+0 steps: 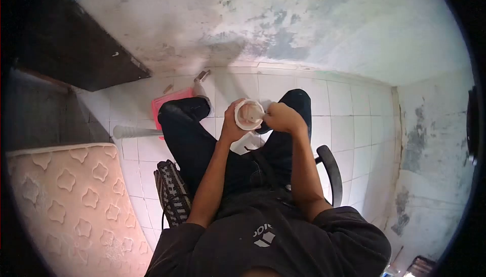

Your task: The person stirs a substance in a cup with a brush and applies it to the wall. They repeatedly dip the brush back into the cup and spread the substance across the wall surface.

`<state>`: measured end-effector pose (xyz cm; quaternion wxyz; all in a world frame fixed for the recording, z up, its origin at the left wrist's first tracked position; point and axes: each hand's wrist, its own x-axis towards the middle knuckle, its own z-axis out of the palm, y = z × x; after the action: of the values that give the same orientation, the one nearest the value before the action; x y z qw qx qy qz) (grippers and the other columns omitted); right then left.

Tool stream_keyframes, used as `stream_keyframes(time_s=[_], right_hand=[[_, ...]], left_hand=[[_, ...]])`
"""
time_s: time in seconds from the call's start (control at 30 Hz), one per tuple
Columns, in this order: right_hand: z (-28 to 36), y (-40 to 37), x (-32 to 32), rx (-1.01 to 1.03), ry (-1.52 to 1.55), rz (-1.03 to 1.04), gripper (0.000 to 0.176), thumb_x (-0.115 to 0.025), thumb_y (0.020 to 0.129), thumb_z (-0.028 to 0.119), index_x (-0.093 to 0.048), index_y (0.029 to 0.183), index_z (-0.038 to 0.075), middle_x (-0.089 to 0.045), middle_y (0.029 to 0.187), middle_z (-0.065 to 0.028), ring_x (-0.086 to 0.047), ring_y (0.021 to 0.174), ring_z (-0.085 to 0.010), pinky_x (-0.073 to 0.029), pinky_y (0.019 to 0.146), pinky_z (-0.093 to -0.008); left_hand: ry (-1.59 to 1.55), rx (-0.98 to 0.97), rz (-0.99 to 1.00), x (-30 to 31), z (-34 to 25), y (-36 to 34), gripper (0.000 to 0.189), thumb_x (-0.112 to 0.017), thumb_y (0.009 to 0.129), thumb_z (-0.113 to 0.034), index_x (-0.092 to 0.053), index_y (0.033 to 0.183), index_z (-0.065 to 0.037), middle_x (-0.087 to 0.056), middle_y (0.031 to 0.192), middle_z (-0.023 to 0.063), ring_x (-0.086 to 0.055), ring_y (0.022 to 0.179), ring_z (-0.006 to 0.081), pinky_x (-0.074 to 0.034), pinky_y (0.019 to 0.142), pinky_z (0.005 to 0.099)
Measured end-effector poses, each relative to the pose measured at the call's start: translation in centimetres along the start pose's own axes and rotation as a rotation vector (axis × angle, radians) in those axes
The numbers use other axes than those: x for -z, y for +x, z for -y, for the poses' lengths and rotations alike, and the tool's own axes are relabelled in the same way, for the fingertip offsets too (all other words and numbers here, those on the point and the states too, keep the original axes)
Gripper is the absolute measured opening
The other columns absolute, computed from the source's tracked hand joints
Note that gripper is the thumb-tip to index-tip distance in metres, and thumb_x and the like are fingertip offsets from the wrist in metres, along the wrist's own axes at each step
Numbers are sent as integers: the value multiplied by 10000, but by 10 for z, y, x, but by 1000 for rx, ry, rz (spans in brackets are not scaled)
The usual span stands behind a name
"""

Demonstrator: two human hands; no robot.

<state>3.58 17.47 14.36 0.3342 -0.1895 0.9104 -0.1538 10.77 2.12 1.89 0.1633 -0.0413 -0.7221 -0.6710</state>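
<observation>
My left hand is wrapped round the side of a white round cup or tub, held over the gap between my knees. Its open top faces up at me, and a pale, pinkish-white content shows inside. My right hand is closed at the cup's right rim, fingers pinched together. From them a pale flat-looking tool, possibly a spatula or spoon, reaches into the cup. The fingers cover its handle, so its exact kind cannot be made out.
A pink tray-like item lies on the white tiled floor beside my left knee. A patterned mattress is at the left, and a woven bag is by my left hip. A black chair armrest curves at my right. A stained wall stands ahead.
</observation>
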Motion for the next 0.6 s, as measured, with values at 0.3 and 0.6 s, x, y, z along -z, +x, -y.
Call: stream_keyframes(time_s=[0.3, 0.6], right_hand=[[8, 17, -24, -36, -22, -54, 335, -542, 768, 220, -669, 966, -18, -658, 1009, -247, -639, 950, -403, -516, 828, -463], [-11, -6, -2, 31, 140, -91, 341, -574, 759, 262, -652, 731, -69, -609, 743, -304, -647, 710, -420, -513, 671, -459]], left_hand=[[-101, 49, 62, 1, 22, -8, 813, -903, 575, -138, -473, 1258, -35, -581, 1175, 117, -570, 1124, 246, -462, 966, 369], [-15, 62, 76, 0, 22, -9, 801, -924, 555, -163, -509, 1225, -18, -598, 1164, 115, -591, 1082, 225, -477, 934, 349]])
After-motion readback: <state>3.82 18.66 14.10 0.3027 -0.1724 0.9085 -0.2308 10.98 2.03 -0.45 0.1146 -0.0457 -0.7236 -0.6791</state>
